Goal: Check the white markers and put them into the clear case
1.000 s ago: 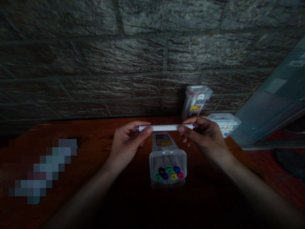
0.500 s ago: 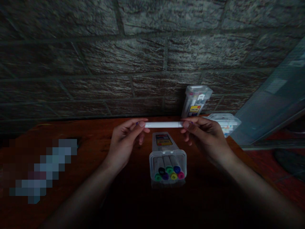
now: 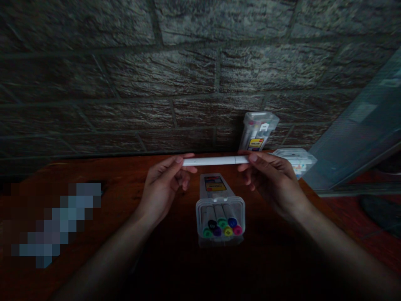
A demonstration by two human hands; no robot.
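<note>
A white marker (image 3: pixel 213 161) is held level above the dark wooden table (image 3: pixel 131 175), one end in each hand. My left hand (image 3: pixel 164 186) pinches its left end between thumb and fingertips. My right hand (image 3: pixel 271 179) pinches its right end the same way. Just below the marker lies a clear plastic marker case (image 3: pixel 219 209), its open end toward me, showing several markers with coloured caps.
A second clear marker case (image 3: pixel 258 133) leans upright against the brick wall at the back. A third clear case (image 3: pixel 294 163) lies behind my right hand. A slanted glass panel (image 3: pixel 360 133) stands at the right. A pixelated patch (image 3: pixel 56 221) covers part of the table's left.
Both hands have lifted the marker a little and shifted their grip, so the purple ends of the marker are now covered by the fingers. The cases have not moved.
</note>
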